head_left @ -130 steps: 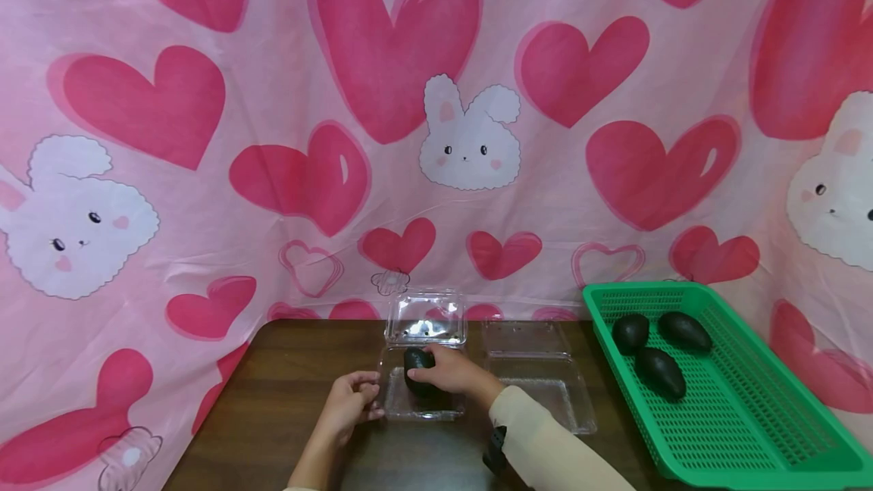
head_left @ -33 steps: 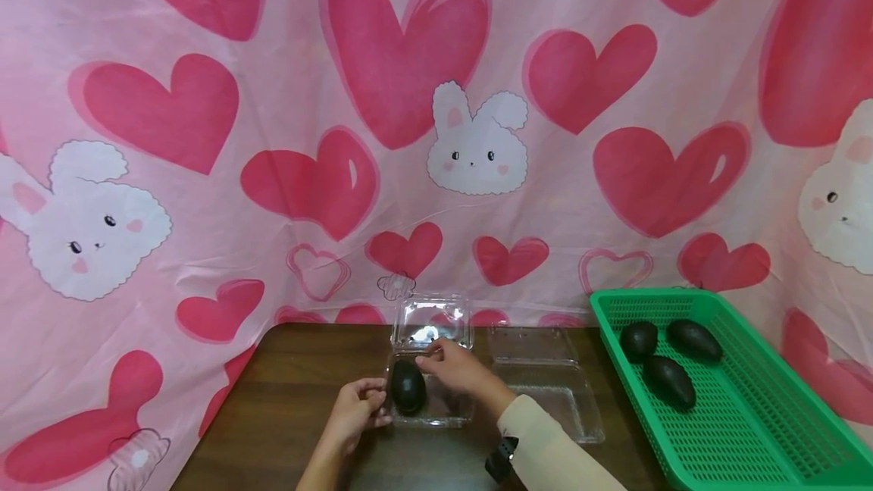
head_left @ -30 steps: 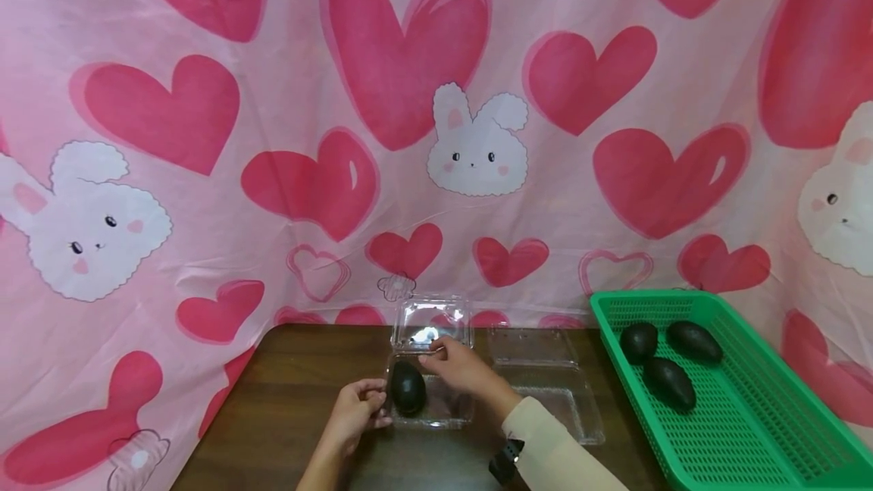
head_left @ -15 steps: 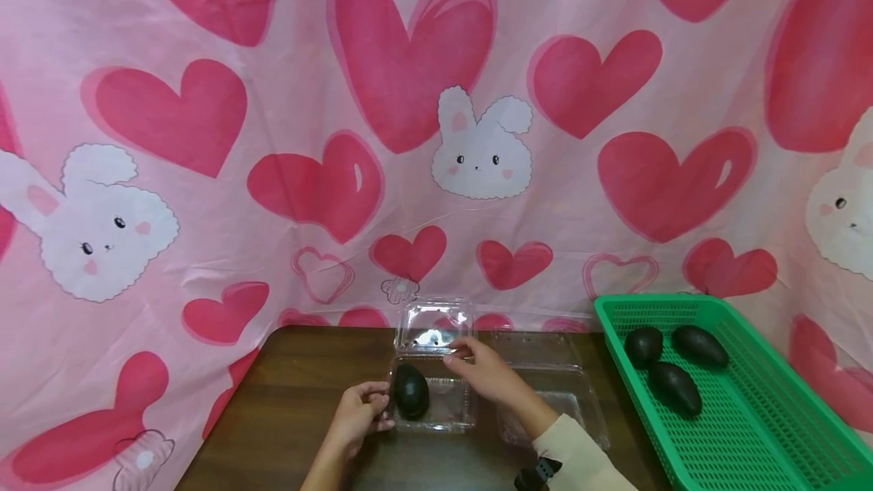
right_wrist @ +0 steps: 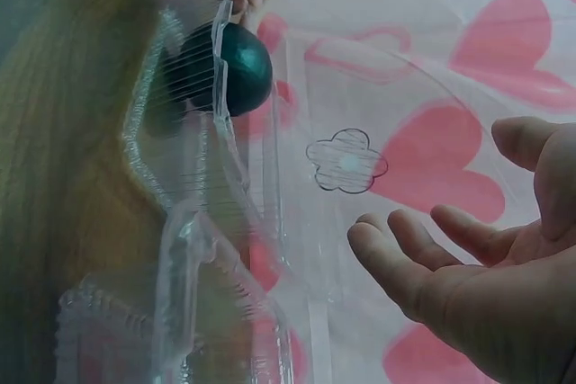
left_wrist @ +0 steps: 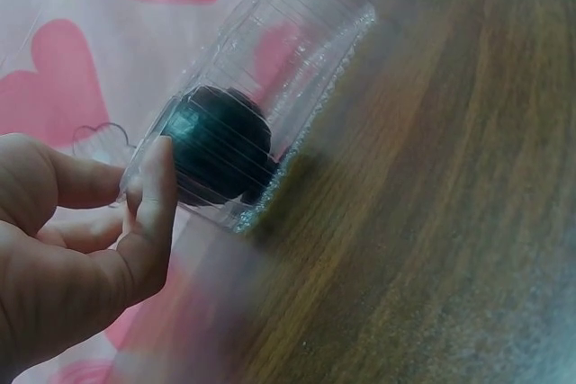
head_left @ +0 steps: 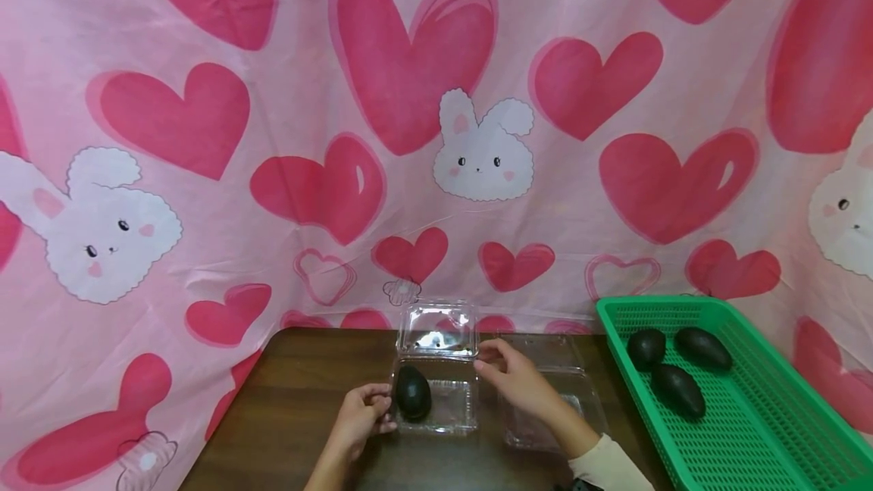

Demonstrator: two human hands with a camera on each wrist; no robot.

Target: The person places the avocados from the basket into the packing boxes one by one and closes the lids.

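A dark avocado [head_left: 412,393] lies in the left half of a clear plastic clamshell container [head_left: 453,427], whose lid [head_left: 438,329] stands raised at the back. At the container's left side my left hand [head_left: 358,419] pinches the rim between thumb and fingers, also visible in the left wrist view, where the avocado [left_wrist: 220,141] shows through the wall. My right hand [head_left: 521,381] hovers by the container's right edge, above a second clear container [head_left: 580,415]. Its fingers are relaxed and apart, holding nothing, as the right wrist view confirms.
On the right stands a green plastic basket [head_left: 771,430] with three dark avocados [head_left: 677,391] at its back left. The wooden table [head_left: 286,392] meets a pink heart-and-rabbit curtain [head_left: 409,173] behind the containers.
My right hand has set the avocado down in the left container, let go, and moved right, away from it. My left hand stays at the container's left edge.
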